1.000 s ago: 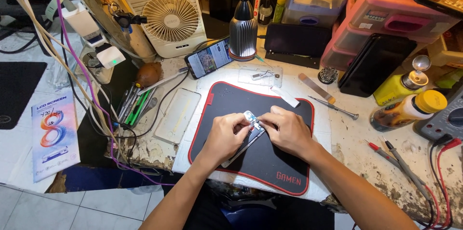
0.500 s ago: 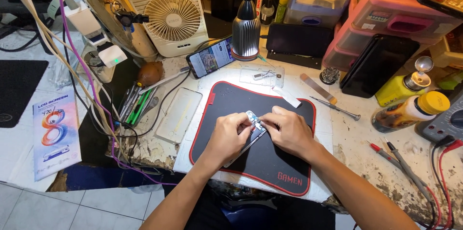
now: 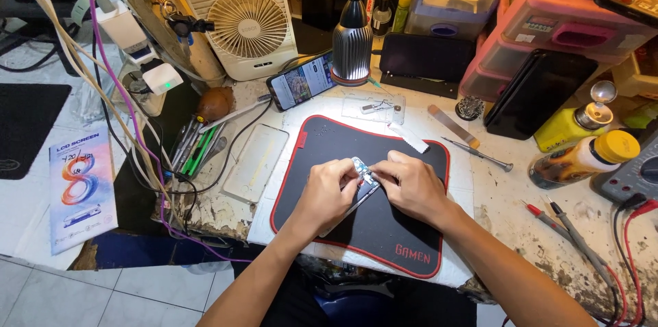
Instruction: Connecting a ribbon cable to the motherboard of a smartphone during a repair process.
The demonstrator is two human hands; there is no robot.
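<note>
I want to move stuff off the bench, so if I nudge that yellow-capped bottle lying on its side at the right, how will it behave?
The bottle looks round-bodied and lies on its side on the bench, so a sideways nudge would probably roll it. It seems to be plastic, so likely light and not brittle. The meter beside it may stop it.

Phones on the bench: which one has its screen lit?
The phone propped left of the lamp base, showing a bright picture. The dark phone behind the lamp and the black one leaning on the pink drawers are both off.
</note>
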